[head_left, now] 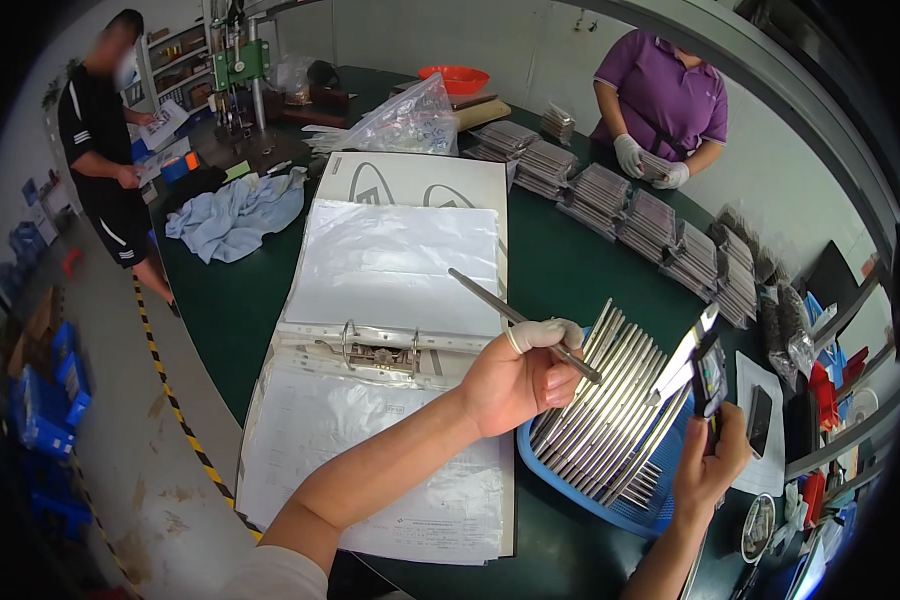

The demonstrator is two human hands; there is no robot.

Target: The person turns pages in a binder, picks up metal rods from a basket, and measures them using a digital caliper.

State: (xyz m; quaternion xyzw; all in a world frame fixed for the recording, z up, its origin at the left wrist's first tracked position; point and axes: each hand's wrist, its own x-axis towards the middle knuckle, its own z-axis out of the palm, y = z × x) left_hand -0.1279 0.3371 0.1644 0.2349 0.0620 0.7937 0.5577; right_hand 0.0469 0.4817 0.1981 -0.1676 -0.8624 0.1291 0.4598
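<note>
My left hand (pixel 525 385), with white finger covers on, is closed around a slim grey metal rod (pixel 488 299). The rod slants up and to the left over the binder. In my right hand (pixel 712 462) is a caliper (pixel 709 375) with a dark display; its bright jaws (pixel 682 358) point up, apart from the rod in my left hand. Below and between both hands stands a blue plastic basket (pixel 560 487). Many shiny metal rods (pixel 598 405) lie side by side in it.
An open ring binder (pixel 400 270) with sheeted papers fills the table's middle. Bagged rod bundles (pixel 645 220) line the far right, where a gloved co-worker (pixel 660 100) handles one. A blue cloth (pixel 238 215) and a green press (pixel 242 65) are left. Another person (pixel 105 150) stands beyond.
</note>
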